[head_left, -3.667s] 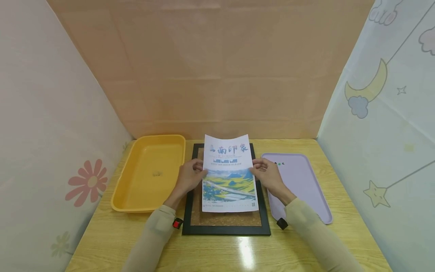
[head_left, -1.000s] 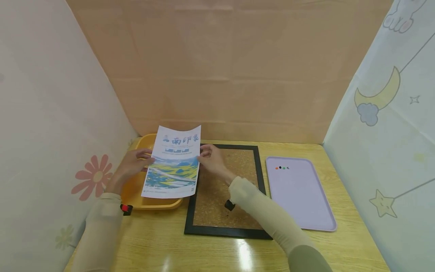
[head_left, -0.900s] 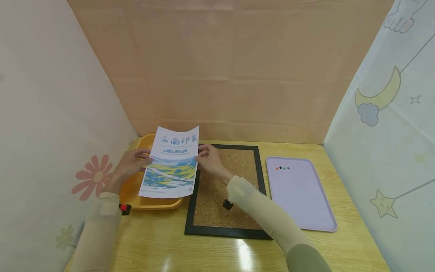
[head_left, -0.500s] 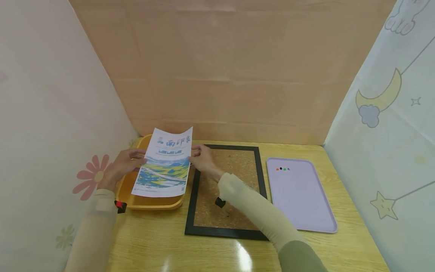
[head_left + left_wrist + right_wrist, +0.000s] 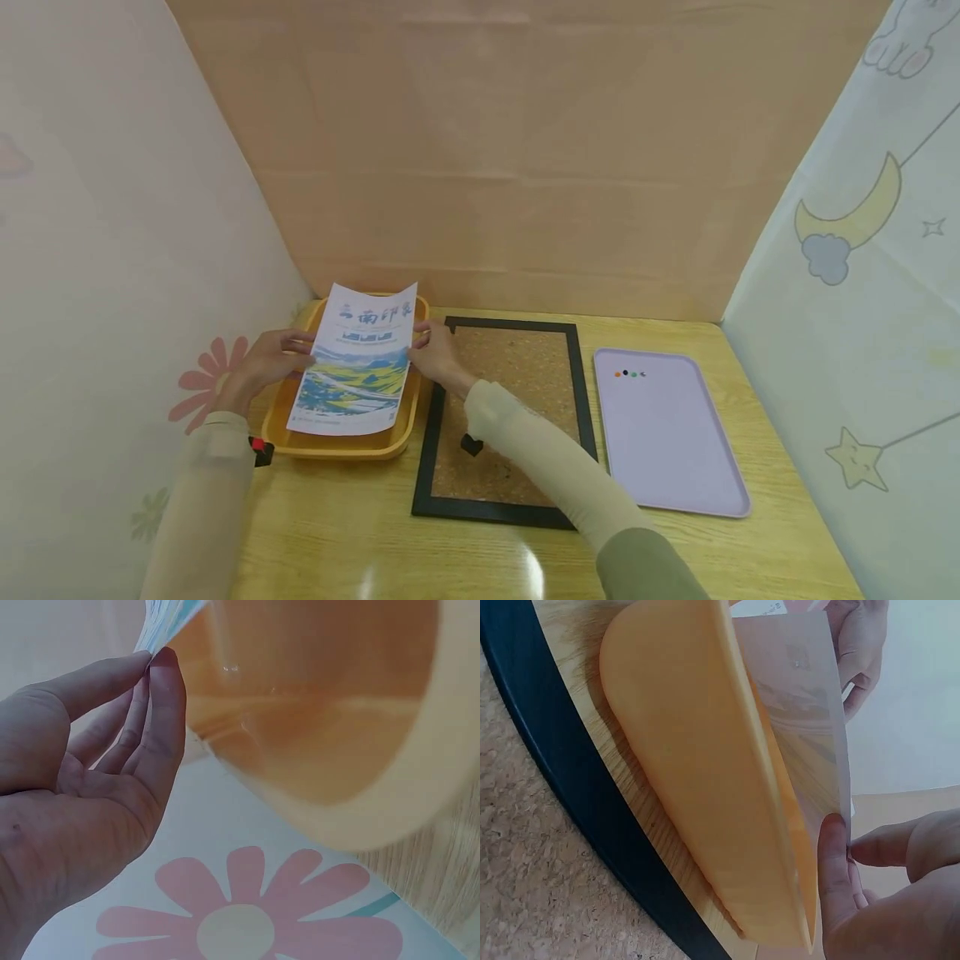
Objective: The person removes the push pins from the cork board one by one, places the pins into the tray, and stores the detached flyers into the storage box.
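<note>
A printed paper poster (image 5: 358,367) with a green and blue landscape hangs over the yellow tray (image 5: 341,454) in the head view. My left hand (image 5: 272,365) pinches its left edge between thumb and fingers; in the left wrist view the left hand (image 5: 97,742) grips that edge at the fingertips. At the opposite edge, my right hand (image 5: 438,354) pinches the sheet. The right wrist view has the right hand (image 5: 892,877) holding the poster (image 5: 799,712) just above the rim of the tray (image 5: 697,750). The sheet bows slightly between both hands.
A black-framed cork board (image 5: 517,400) lies on the wooden table (image 5: 375,533), right of the tray and partly beneath my right forearm. Farther right is a lilac tray (image 5: 667,442) with several small coloured pins (image 5: 630,374) near its back edge. Walls close in the back and both sides.
Both hands have carried the poster leftward from above the cork board to above the yellow tray. Over the last second it has shifted a little further left. The head view has turned slightly.
</note>
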Demonstrator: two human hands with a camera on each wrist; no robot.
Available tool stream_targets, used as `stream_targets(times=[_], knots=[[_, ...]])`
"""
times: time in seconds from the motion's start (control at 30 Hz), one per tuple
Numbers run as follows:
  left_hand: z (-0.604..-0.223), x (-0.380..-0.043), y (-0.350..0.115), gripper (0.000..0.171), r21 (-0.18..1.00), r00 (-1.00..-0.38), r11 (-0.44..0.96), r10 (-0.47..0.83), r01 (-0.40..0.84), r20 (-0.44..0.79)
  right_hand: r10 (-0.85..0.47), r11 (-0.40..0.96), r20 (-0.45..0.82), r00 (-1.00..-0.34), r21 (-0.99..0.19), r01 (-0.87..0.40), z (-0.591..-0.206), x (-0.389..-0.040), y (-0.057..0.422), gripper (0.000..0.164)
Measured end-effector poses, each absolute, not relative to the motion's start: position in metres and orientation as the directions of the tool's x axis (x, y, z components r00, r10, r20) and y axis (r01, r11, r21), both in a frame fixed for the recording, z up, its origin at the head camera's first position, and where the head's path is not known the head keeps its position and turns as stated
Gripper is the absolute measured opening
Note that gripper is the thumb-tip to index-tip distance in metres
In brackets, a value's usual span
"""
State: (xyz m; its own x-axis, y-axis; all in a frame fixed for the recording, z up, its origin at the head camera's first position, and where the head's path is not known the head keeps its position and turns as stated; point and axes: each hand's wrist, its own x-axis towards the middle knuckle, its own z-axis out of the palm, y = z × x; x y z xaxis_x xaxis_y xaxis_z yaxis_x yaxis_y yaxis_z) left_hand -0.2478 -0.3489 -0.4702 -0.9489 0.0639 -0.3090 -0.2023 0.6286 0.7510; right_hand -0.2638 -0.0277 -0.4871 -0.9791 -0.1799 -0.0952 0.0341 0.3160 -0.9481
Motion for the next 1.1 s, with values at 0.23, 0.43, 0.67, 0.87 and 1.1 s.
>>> stream_targets(times=[0.23, 0.43, 0.67, 0.87, 1.1], knots=[[-0.475, -0.25, -0.35, 0.058, 0.72, -0.953, 0.661, 0.023, -0.213, -0.302, -0.17, 0.445, -0.081, -0.982, -0.896, -0.003, -0.489, -0.266, -0.034, 0.048], [-0.479, -0.251, -0.349, 0.055, 0.681, -0.96, 0.709, 0.022, -0.182, -0.28, -0.195, 0.489, -0.06, -0.979, -0.871, -0.044, -0.494, -0.266, -0.038, 0.047], [-0.482, -0.251, -0.347, 0.054, 0.651, -0.956, 0.733, 0.006, -0.195, -0.294, -0.222, 0.511, -0.043, -0.974, -0.856, -0.078, -0.503, -0.267, -0.041, 0.044], [-0.487, -0.252, -0.347, 0.056, 0.638, -0.952, 0.741, -0.006, -0.209, -0.305, -0.235, 0.505, -0.04, -0.971, -0.858, -0.086, -0.505, -0.267, -0.04, 0.044], [-0.488, -0.254, -0.347, 0.055, 0.664, -0.951, 0.718, 0.011, -0.206, -0.307, -0.229, 0.514, -0.048, -0.972, -0.854, -0.079, -0.506, -0.269, -0.041, 0.047]])
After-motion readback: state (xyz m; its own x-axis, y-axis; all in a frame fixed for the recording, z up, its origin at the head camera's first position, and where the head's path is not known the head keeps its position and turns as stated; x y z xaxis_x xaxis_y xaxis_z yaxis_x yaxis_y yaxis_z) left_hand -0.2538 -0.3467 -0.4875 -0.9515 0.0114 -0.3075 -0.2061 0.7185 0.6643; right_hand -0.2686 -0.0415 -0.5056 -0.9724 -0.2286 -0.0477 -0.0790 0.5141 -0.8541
